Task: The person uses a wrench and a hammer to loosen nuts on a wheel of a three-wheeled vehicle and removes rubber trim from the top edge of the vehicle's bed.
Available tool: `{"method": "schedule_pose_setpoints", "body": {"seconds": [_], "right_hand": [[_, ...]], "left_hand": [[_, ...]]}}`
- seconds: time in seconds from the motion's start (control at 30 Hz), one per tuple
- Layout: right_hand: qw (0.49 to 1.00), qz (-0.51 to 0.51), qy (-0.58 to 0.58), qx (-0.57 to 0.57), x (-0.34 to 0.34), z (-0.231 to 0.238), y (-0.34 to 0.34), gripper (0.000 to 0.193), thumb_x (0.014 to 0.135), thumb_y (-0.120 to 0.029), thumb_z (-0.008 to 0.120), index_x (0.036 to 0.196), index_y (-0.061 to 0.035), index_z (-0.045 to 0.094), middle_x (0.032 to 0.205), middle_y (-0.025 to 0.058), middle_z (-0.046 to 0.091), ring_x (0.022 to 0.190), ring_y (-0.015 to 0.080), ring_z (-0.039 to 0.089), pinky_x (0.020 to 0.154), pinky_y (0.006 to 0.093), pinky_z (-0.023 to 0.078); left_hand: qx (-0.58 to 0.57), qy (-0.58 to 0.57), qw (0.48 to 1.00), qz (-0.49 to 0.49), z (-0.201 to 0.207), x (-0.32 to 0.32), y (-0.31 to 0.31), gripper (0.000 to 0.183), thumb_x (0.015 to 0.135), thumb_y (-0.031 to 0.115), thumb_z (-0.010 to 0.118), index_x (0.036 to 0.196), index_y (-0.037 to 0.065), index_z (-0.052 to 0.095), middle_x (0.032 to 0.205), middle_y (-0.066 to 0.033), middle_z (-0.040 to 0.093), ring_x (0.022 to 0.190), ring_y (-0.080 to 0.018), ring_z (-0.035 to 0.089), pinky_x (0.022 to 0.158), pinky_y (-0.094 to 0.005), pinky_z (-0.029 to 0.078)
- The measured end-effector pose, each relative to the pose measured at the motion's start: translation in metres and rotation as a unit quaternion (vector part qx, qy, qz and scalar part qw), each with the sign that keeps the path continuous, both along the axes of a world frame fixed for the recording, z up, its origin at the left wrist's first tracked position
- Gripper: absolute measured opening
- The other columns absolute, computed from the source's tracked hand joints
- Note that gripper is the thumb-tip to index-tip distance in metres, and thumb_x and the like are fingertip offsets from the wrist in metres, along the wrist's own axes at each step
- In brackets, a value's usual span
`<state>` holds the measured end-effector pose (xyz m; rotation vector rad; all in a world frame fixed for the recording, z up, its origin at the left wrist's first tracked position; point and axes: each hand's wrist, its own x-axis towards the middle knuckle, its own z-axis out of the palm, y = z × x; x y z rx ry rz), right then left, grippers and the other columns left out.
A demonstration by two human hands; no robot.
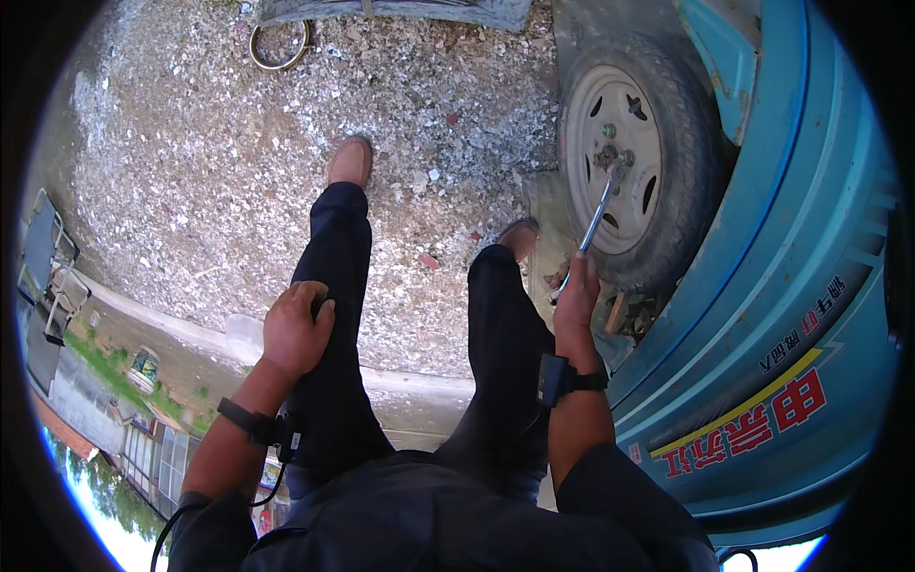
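Observation:
In my right hand (pixel 576 303) is a silver lug wrench (pixel 597 217), the fingers closed around its near end. The far end of this tool meets the hub area of a vehicle wheel (pixel 612 105), among rusty and greenish nuts (pixel 624 158). The wheel has a pale steel rim with slots and a dusty black tyre (pixel 688 162). My left hand (pixel 297 329) rests by my left knee with its fingers curled. Something dark shows between its thumb and fingers; I cannot tell whether it is an object or the trouser cloth.
The blue body of a vehicle (pixel 762 353) curves along the right side, close to my right arm. A metal ring (pixel 279 46) lies on the rough, chip-strewn ground (pixel 419 105). Folding chairs (pixel 48 276) stand at the far left. Small rusty parts lie beside the tyre.

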<state>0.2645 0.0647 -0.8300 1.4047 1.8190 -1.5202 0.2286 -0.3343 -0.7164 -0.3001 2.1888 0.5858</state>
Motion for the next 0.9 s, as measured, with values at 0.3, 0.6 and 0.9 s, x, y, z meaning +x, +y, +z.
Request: {"method": "schedule_pose_setpoints", "body": {"seconds": [0.3, 0.6, 0.9], "right_hand": [[0.976, 0.204, -0.075, 0.030, -0.024, 0.067, 0.007, 0.018, 0.100, -0.018, 0.048, 0.106, -0.0011, 0.052, 0.077, 0.0050, 0.057, 0.052, 0.0101, 0.054, 0.056, 0.0287, 0.052], [0.968, 0.187, -0.048, 0.161, -0.001, 0.035, 0.030, 0.033, 0.098, -0.017, 0.050, 0.128, -0.0026, 0.049, 0.069, 0.0022, 0.048, 0.045, 0.0100, 0.045, 0.046, 0.0299, 0.048], [0.915, 0.284, -0.092, 0.269, -0.026, 0.045, 0.012, 0.042, 0.095, -0.025, 0.052, 0.126, 0.0040, 0.054, 0.108, 0.0267, 0.063, 0.099, 0.0420, 0.061, 0.086, 0.0453, 0.046]], "left_hand": [[0.008, -0.005, 1.000, -0.015, -0.002, 0.007, -0.007, 0.015, 0.086, 0.014, 0.063, 0.097, 0.004, 0.060, 0.094, -0.0155, 0.066, 0.089, -0.0352, 0.064, 0.079, -0.0433, 0.051], [0.016, 0.012, 1.000, -0.011, -0.005, 0.012, -0.015, 0.014, 0.084, 0.014, 0.064, 0.096, 0.006, 0.061, 0.093, -0.0131, 0.066, 0.087, -0.0350, 0.064, 0.076, -0.0442, 0.051], [0.013, 0.012, 1.000, -0.006, -0.003, 0.011, -0.015, 0.013, 0.084, 0.013, 0.064, 0.095, 0.006, 0.061, 0.092, -0.0130, 0.065, 0.086, -0.0349, 0.064, 0.076, -0.0442, 0.051]]}}
